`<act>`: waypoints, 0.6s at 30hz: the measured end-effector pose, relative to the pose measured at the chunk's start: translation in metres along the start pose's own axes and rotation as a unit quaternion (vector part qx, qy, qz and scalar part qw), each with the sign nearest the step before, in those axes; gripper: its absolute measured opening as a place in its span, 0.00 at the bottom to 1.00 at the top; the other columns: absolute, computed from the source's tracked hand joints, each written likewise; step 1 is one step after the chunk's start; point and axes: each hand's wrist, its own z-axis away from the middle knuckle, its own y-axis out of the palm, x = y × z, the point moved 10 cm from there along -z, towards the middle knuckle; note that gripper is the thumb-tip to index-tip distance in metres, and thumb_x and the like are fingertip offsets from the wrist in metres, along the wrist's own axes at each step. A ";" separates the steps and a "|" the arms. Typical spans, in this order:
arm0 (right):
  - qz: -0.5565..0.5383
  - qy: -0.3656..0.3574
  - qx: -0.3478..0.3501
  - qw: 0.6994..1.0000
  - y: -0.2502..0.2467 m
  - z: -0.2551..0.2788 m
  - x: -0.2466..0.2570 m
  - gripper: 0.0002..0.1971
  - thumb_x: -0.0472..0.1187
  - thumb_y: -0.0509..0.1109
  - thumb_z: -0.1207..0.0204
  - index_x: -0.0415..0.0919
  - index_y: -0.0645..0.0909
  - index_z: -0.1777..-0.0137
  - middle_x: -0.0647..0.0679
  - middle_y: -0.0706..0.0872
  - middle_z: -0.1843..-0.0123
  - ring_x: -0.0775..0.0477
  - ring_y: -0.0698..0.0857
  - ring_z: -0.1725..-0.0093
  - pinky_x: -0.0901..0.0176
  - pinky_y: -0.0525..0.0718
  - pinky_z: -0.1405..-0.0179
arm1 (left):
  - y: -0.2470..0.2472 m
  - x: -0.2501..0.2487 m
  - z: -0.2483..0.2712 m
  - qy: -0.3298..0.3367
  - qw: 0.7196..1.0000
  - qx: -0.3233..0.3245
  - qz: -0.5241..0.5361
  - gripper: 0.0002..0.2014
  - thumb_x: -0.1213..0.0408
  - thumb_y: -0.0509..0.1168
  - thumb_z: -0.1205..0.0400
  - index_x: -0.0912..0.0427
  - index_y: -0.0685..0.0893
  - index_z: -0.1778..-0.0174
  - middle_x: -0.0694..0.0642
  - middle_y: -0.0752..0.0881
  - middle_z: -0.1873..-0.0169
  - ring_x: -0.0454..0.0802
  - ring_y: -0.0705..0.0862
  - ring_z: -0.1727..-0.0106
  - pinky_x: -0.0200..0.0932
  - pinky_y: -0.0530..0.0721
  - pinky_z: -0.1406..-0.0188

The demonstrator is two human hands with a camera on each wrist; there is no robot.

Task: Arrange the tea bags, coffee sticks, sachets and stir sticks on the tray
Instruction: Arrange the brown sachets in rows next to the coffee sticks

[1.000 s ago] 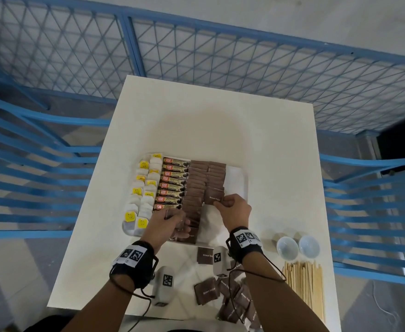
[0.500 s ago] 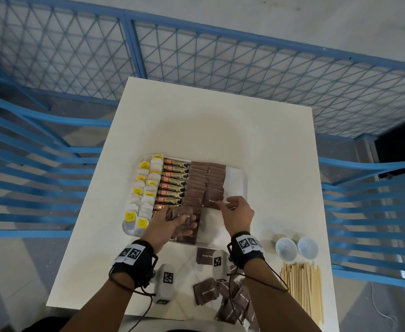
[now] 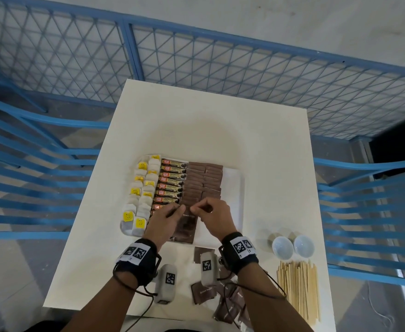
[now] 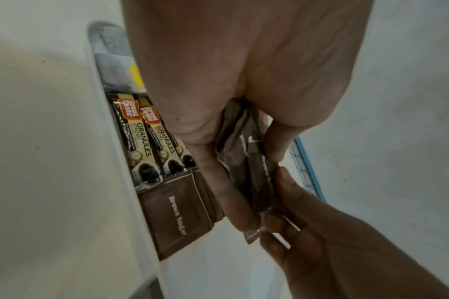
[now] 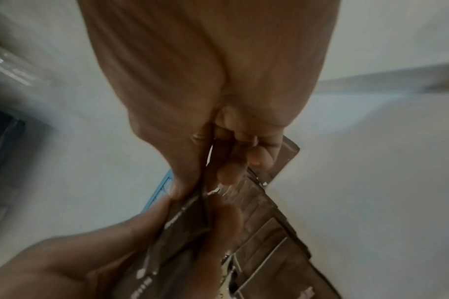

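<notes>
the coffee sticks [image 3: 171,182] in the tray [image 3: 232,188] read "great taste granules strong", lying in a column between the tea bags [image 3: 140,195] with yellow tags on the left and the rows of brown sachets [image 3: 202,179] on the right. the nearest tray sachet reads "brown sugar" in the left wrist view. the left hand [image 3: 164,218] and right hand [image 3: 214,216] meet over the near part of the tray, both pinching a small bunch of brown sugar packets [image 4: 249,174]; the left fingers curl round the bunch, the right thumb and fingers nip its end. more loose packets [image 3: 223,300] lie on the table [image 3: 208,121] near the right forearm. the stir sticks [image 3: 298,288] lie in a pile at the table's right near corner, well apart from the tray, just behind them two small white cups [image 3: 292,246].
</notes>
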 end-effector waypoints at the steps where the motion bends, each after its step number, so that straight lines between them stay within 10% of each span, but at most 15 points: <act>1: -0.003 -0.002 -0.006 1.000 0.000 0.000 -0.001 0.03 0.41 0.78 0.23 0.45 0.91 0.57 0.54 0.91 0.65 0.61 0.85 0.67 0.68 0.83 0.59 | -0.001 -0.001 -0.001 0.010 1.000 -0.002 -0.018 0.17 0.37 0.67 0.21 0.48 0.88 0.56 0.55 0.87 0.65 0.65 0.90 0.57 0.65 0.92 0.56; 5: -0.002 0.018 -0.018 1.000 0.006 0.000 -0.006 0.07 0.50 0.73 0.21 0.51 0.91 0.55 0.57 0.90 0.64 0.56 0.87 0.64 0.47 0.90 0.54 | -0.008 -0.002 -0.003 0.028 0.998 -0.030 -0.039 0.16 0.35 0.65 0.22 0.42 0.88 0.54 0.53 0.91 0.59 0.61 0.92 0.54 0.68 0.92 0.56; 10: 0.004 0.030 0.017 0.999 0.016 0.004 -0.007 0.08 0.51 0.80 0.26 0.51 0.86 0.61 0.54 0.89 0.64 0.54 0.85 0.65 0.47 0.89 0.57 | -0.014 -0.001 -0.003 0.024 0.998 -0.040 -0.034 0.20 0.33 0.66 0.23 0.45 0.90 0.56 0.52 0.92 0.60 0.59 0.92 0.54 0.67 0.91 0.53; 18: -0.037 0.072 0.011 0.997 0.011 0.009 -0.020 0.10 0.47 0.80 0.25 0.41 0.86 0.56 0.48 0.89 0.65 0.54 0.84 0.72 0.60 0.82 0.72 | -0.011 0.006 0.006 -0.032 0.999 -0.027 0.032 0.05 0.70 0.76 0.18 0.69 0.88 0.54 0.67 0.91 0.59 0.63 0.93 0.60 0.69 0.93 0.62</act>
